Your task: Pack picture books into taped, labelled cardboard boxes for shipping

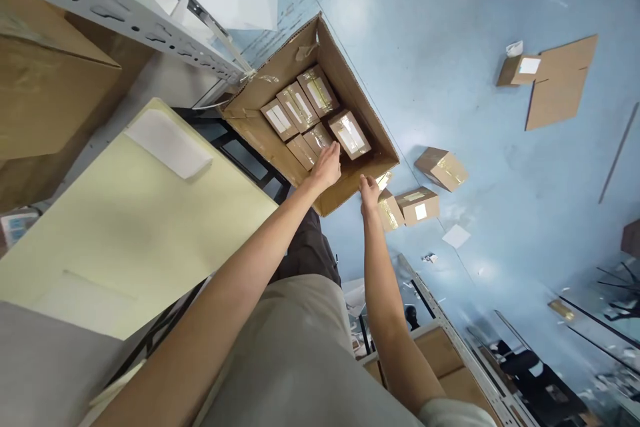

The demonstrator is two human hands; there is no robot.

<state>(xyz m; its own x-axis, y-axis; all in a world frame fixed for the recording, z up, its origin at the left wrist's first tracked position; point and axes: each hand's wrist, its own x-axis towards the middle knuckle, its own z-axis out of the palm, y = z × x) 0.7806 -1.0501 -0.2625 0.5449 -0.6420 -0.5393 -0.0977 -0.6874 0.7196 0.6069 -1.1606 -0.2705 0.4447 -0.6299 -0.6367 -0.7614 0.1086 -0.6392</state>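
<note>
A large open cardboard box (350, 70) stands tilted in view, with several small taped cartons inside. Most of these lie in rows, while one small carton (351, 135) with a white label sits higher and askew at the right. My left hand (327, 168) reaches into the box beside that carton's lower left corner, fingers extended; whether they touch it is unclear. At the near right rim of the large box, my right hand (369, 192) has its fingers curled over the cardboard edge. Some of its fingertips are hard to make out.
Small taped cartons (419, 205) lie on the blue floor just right of the box. A flat cardboard sheet (565, 83) lies farther off. At left are a pale yellow board (165, 233) and a metal shelf beam (120, 20). Another rack (450, 340) stands at lower right.
</note>
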